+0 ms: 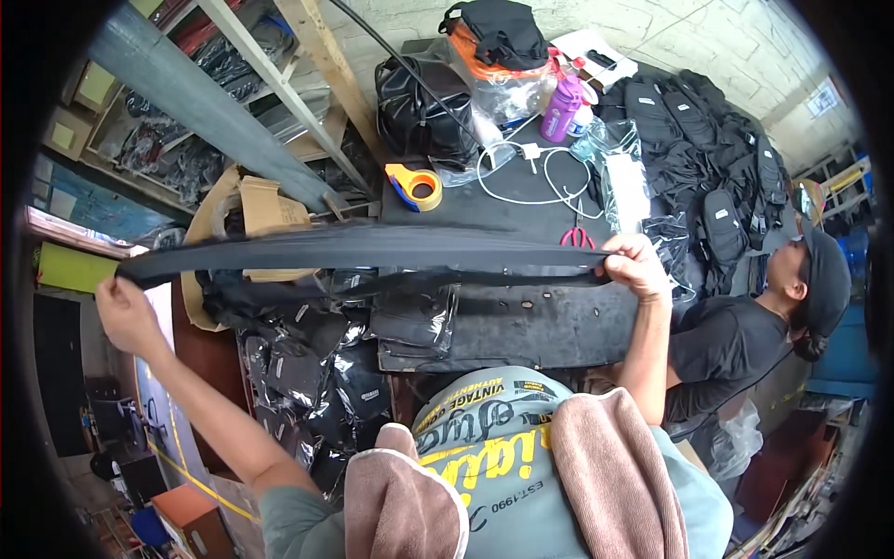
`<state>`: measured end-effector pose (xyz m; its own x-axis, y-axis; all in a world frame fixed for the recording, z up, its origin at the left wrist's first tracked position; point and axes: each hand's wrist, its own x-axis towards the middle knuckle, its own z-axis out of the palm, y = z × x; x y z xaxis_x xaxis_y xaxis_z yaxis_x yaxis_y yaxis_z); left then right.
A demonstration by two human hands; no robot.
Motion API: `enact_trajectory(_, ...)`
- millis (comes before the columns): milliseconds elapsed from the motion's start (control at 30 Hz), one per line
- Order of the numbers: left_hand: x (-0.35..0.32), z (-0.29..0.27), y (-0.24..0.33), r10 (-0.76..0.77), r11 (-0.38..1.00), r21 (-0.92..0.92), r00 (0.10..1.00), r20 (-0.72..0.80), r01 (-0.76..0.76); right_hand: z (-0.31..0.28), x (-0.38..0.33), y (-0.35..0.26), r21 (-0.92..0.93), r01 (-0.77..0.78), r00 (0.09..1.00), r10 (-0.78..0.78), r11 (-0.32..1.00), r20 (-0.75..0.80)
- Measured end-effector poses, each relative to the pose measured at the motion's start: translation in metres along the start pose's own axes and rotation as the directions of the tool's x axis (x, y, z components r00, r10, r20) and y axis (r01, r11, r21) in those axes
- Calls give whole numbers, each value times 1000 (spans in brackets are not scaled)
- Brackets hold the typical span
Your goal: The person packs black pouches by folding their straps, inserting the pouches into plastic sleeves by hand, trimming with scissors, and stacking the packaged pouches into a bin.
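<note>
A long strip of black fabric (372, 250), like a wide strap or a folded band, is stretched between my two hands over the near part of the black table (540, 340). My left hand (130, 317) is out at the far left, its fingers closed on one end. The other end is pinched in my right hand (639, 268), above the table's right side. A second dark edge of the fabric sags below the upper one, and part of the strip is blurred. Just beyond my right hand lie scissors with red handles (577, 238).
Plastic-wrapped black bags (345, 373) are piled at the near left, beside an open cardboard box (270, 207). A tape dispenser (414, 187), a white cable (533, 151) and a purple bottle (562, 109) are farther back. Black backpacks (722, 219) heap up at right, near another person (745, 340).
</note>
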<state>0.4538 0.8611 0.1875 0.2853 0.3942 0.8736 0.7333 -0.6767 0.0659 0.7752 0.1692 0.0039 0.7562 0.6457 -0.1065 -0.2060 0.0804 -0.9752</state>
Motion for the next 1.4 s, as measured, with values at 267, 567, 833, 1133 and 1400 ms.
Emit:
enact_trajectory(267, -45, -29, 56, 239, 929, -369, 754, 611, 5, 65, 5, 2, -280, -93, 996, 90, 956, -25)
enact_trajectory(567, -210, -48, 235, 691, 393, -546, 155, 706, 740, 160, -3, -12, -270, -158, 964, 207, 950, 166)
enact_trajectory(833, -293, 121, 104, 381, 802, -405, 146, 913, 439, 74, -81, 67, -180, -406, 912, 386, 896, -136)
enact_trajectory(1133, -416, 68, 245, 265, 661, -144, -50, 963, 736, 94, -119, 157, -314, -587, 806, 500, 747, -317)
enact_trajectory(1400, -374, 105, 371, 306, 852, -425, 369, 878, 306, 54, -108, 154, -365, -482, 849, 322, 796, -419)
